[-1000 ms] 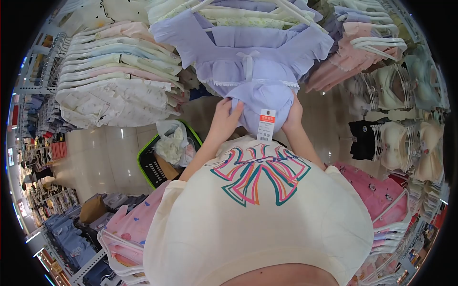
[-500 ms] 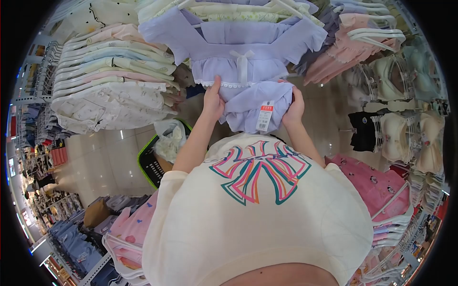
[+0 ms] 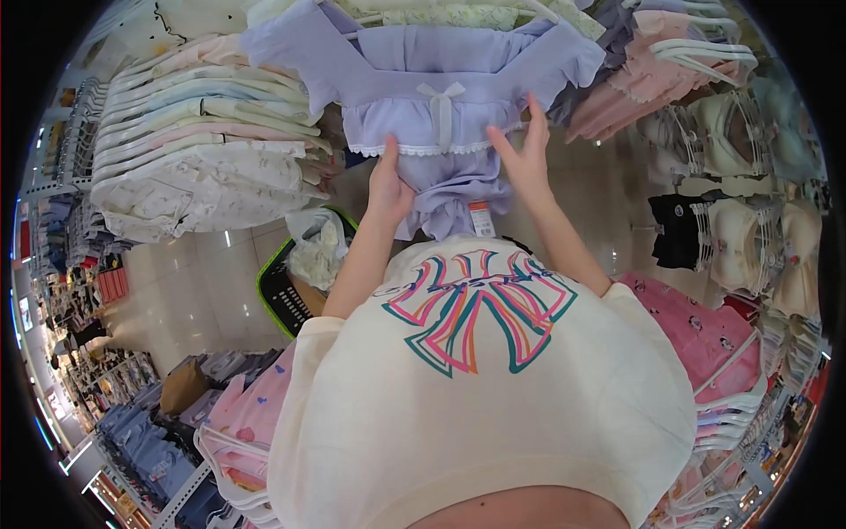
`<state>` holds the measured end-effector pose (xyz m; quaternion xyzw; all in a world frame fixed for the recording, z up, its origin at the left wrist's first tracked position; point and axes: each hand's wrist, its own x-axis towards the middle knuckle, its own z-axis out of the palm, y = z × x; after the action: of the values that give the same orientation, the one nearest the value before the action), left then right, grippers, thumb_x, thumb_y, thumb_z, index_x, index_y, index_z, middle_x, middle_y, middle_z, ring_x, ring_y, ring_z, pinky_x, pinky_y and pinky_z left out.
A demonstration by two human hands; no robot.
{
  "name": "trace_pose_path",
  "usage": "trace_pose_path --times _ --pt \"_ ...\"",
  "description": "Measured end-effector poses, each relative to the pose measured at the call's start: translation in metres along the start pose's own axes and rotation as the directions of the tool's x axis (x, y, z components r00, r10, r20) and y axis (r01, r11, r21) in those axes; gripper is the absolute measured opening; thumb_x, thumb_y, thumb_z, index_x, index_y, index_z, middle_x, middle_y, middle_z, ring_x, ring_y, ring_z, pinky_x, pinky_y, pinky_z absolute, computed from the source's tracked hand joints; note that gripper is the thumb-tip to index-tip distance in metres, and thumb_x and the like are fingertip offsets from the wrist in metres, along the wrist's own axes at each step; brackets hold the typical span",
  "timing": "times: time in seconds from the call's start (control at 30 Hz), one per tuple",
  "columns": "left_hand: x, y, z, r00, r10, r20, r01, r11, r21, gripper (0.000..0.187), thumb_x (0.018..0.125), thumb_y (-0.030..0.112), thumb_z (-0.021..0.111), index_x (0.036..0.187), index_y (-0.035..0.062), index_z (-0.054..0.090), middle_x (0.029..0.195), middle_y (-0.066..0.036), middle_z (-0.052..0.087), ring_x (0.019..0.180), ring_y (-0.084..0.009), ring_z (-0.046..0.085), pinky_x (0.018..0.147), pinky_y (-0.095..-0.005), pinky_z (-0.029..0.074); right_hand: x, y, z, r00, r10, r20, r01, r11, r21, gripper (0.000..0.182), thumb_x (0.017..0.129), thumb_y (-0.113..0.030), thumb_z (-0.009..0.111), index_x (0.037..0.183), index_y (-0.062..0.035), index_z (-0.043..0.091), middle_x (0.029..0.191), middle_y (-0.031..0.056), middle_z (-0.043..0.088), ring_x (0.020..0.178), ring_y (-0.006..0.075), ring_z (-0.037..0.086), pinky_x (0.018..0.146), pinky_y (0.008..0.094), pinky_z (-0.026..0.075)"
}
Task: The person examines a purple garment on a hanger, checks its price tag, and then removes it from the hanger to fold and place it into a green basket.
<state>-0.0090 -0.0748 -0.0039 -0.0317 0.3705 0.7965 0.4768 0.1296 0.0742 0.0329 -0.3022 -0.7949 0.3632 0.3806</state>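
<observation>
Holding the lilac top [image 3: 397, 104], upper centre of frame, by its lace hem [image 3: 432, 151] in your left hand [image 3: 388, 187]; your right hand [image 3: 529, 161] has its grip spread open at the hem's other end.

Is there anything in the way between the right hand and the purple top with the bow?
No, nothing visible is in between. The right hand is right by the purple top, its thumb near the lace trim. The tag is lower down, out of the way.

Brt lt, glare on floor [image 3: 185, 291], fisheye warp @ blk edges.
</observation>
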Motion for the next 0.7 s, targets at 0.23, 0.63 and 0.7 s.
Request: trace_pose_path --times 0.23,0.63,0.7 --pt "-0.005 0.015 -0.035 0.976 0.214 0.04 -0.169 0.631 0.757 0.059 0.065 0.013 0.071 0.112 -0.0047 0.041 0.106 -0.012 0.052 0.096 -0.0196 0.051 0.085 -0.0312 0.039 0.051 0.042 -0.002 0.965 0.117 -0.234 -0.133 0.99 -0.053 0.118 0.053 -0.034 0.078 0.128 0.0066 -0.004 0.132 0.0282 0.005 0.122 0.0395 0.011 0.1 0.0448 0.013" --pt "-0.001 0.072 -0.011 0.861 0.379 0.339 -0.357 -0.025 0.934 0.032 0.074 0.023 0.061 0.098 0.0025 0.059 0.08 -0.01 0.062 0.065 -0.0181 0.056 0.064 -0.0287 0.045 0.143 0.004 -0.065 0.947 -0.318 -0.04 0.307 0.936 -0.17 0.035 0.069 -0.015 0.065 0.101 -0.0037 0.056 0.097 0.0117 0.051 0.089 0.0237 0.05 0.074 0.0313 0.041" --pt "-0.015 0.103 0.048 0.746 0.5 0.44 -0.424 -0.153 0.893 0.024 0.075 0.015 0.06 0.097 0.0046 0.06 0.083 -0.01 0.062 0.07 -0.0155 0.057 0.066 -0.0272 0.044 0.154 0.008 -0.066 0.861 -0.508 -0.031 0.459 0.801 -0.385 0.029 0.071 -0.013 0.063 0.097 -0.0025 0.057 0.092 0.0106 0.054 0.083 0.0227 0.052 0.071 0.0289 0.041"
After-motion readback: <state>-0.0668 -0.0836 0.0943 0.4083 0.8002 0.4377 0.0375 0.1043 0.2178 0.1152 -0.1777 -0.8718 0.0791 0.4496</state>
